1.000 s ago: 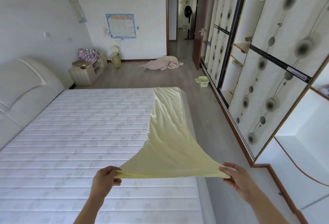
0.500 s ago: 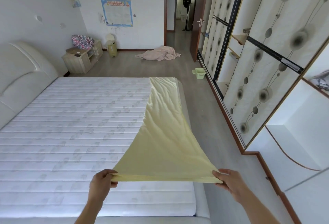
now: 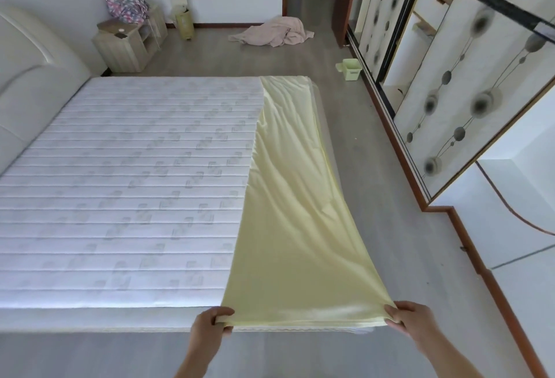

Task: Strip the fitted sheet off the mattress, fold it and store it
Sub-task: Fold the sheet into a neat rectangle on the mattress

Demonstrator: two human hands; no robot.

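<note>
Sheet: pale yellow sheet (image 3: pixel 295 212), folded into a long strip along the mattress's 3 o'clock edge, near end lifted.
Left hand (image 3: pixel 210 328): fingers pinched on the strip's 9 o'clock corner.
Right hand (image 3: pixel 413 322): fingers pinched on its 3 o'clock corner.
Mattress (image 3: pixel 126 185): bare, quilted white.
Wardrobe (image 3: pixel 468 77): at 2 o'clock.

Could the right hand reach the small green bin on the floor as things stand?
Probably not: the right hand grips the yellow sheet at the bed's near end, while the green bin sits far off by the wardrobe.
</note>
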